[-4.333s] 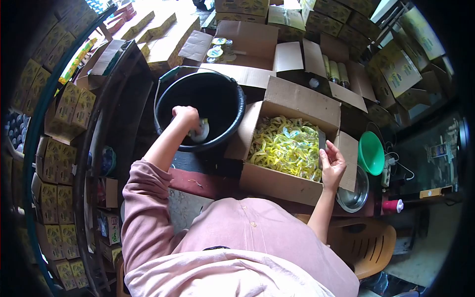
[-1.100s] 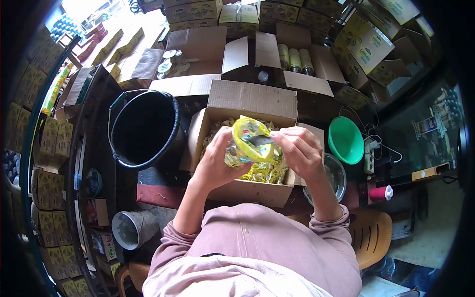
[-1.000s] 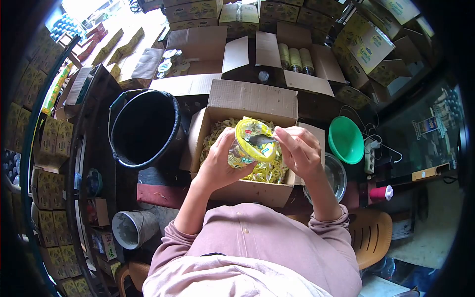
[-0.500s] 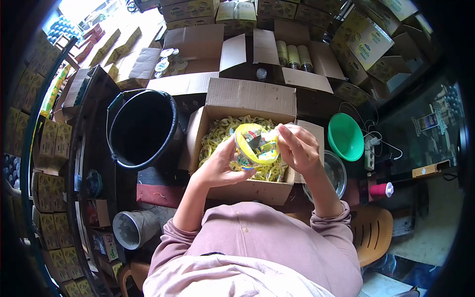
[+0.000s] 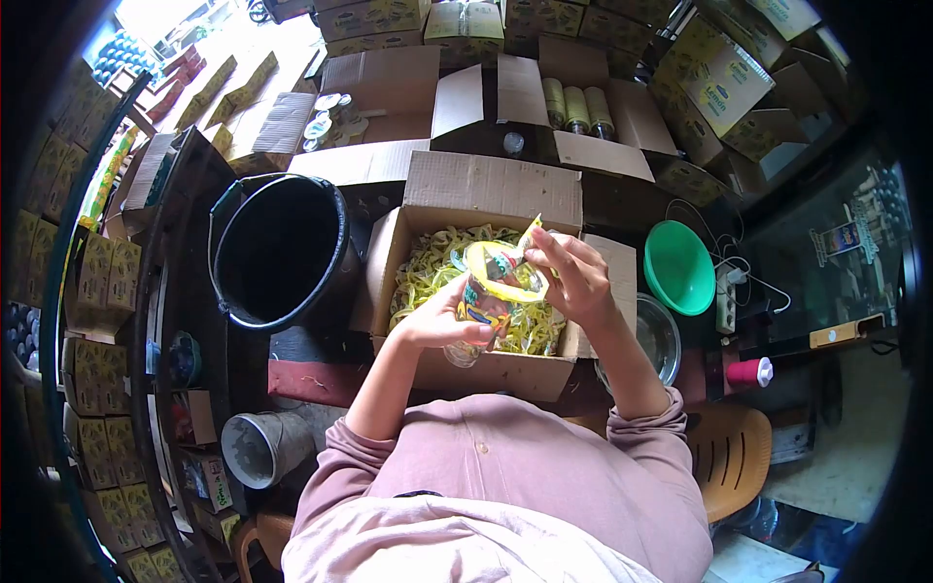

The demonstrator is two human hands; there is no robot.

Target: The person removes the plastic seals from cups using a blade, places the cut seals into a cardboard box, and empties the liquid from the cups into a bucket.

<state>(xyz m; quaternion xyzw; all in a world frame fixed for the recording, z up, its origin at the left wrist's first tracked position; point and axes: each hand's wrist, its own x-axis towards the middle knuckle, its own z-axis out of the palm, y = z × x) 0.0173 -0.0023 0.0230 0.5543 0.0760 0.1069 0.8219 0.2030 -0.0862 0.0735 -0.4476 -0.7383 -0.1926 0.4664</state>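
My left hand (image 5: 434,321) is wrapped round a clear plastic jar (image 5: 483,307) with a yellow rim and a printed label. The jar leans with its mouth toward my right hand, and some things show inside it. At that mouth, my right hand (image 5: 580,280) pinches a small yellow wrapper-like piece (image 5: 533,229) between thumb and fingers; its exact kind is unclear. Both hands are above an open cardboard box (image 5: 494,185), which holds many small yellow twisted packets (image 5: 428,264).
A black bucket (image 5: 219,267) stands left of the box. To the right are a green bowl (image 5: 678,270), a clear round container (image 5: 664,335) and a pink thread spool (image 5: 746,373). Behind, open cartons hold round lids (image 5: 319,128) and yellow cylinders (image 5: 576,109).
The jar has tilted, so more of its side and base shows. My right hand has shifted slightly down, and a yellow tip now sticks up from its fingers.
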